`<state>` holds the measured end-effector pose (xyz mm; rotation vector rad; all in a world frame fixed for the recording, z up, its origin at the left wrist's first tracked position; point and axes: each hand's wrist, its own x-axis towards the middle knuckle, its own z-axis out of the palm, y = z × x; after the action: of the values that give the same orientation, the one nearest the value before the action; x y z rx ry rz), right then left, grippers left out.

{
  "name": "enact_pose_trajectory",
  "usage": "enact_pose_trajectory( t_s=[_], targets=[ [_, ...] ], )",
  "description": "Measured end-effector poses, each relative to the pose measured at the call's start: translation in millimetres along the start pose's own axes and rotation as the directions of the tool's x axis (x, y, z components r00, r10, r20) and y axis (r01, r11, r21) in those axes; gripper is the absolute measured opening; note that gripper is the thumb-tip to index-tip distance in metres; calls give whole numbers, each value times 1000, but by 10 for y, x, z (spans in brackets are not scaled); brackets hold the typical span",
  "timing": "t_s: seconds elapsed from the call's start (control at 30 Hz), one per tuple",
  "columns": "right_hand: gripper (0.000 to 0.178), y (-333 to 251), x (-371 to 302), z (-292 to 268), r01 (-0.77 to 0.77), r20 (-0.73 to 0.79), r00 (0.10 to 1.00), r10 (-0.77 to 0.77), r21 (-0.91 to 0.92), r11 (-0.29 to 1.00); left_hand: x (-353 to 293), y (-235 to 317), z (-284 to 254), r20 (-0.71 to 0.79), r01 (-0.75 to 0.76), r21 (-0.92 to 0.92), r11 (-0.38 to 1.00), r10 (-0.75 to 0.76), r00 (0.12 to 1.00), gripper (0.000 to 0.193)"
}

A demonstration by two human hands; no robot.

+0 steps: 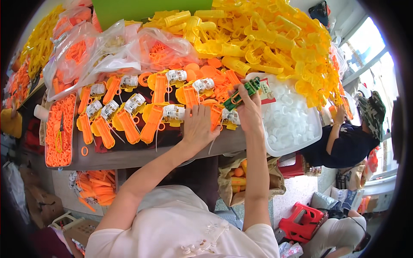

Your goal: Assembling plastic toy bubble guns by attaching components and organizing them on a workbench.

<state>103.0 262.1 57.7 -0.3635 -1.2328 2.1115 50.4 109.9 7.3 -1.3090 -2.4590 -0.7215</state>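
Both hands point(198, 124) point(248, 112) work crowded table edge point(129, 158) (right grips green tool point(241, 93))

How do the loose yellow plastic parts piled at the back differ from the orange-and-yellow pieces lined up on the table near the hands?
The yellow parts lie heaped in a loose, tangled pile; the lined-up pieces lie singly in rows. The pile is all yellow; the rowed pieces join an orange handle, a yellow part and a white part. The left hand rests on the rows, while the right hand holds a green tool just below the pile. Both look like plastic.
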Motion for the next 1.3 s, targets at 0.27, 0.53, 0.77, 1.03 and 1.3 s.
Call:
enact_pose_trajectory(
  t_s=[0.27,0.53,0.77,1.03,1.3],
  targets=[
    [23,195,117,-41,-58,79,994,73,-175,983,151,61,-2,131,39,-50,998,-32,991,49],
    [22,164,114,-35,-89,91,990,110,-211,973,134,54,-4,92,19,-55,998,-14,996,50],
    [21,202,209,-66,-80,161,979,128,-274,958,137,90,-15,102,-11,2,1000,11,995,41],
    [26,217,294,-112,-131,169,970,177,-248,960,105,45,-40,105,16,-6,1000,-15,994,46],
    [23,-37,367,116,-26,123,992,23,24,999,274,-683,-201,-80,151,153,977,-140,987,29]
  ],
)
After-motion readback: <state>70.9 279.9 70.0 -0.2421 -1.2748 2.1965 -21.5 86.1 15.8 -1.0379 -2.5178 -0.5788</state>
